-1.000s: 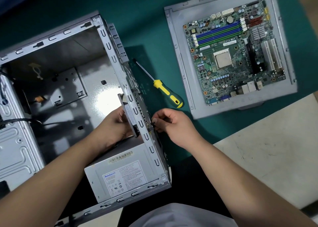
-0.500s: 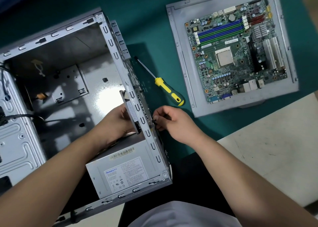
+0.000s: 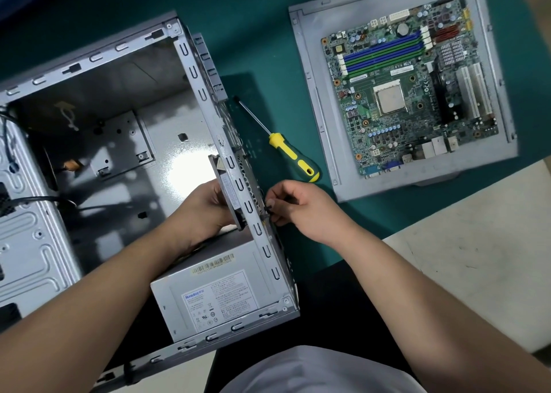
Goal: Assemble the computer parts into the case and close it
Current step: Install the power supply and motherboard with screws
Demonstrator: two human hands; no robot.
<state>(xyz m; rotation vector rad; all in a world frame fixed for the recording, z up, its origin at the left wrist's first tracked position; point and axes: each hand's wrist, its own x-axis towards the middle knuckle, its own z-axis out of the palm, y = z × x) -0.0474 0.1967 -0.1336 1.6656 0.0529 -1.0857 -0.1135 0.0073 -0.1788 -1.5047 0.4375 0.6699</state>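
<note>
The open computer case (image 3: 98, 100) lay on the green desk (image 3: 262, 34) with the power supply (image 3: 214, 294) in its near corner. The left hand (image 3: 205, 210) gripped a flat part (image 3: 228, 189) standing against the case's right wall, long side running along it. The right hand (image 3: 301, 210) fingers pinched something small and dark outside that wall.

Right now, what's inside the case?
Inside the case: power supply in the near corner, left hand holding a flat part against the rear wall, black cables at left. The hand hides that part's lower end.
</note>
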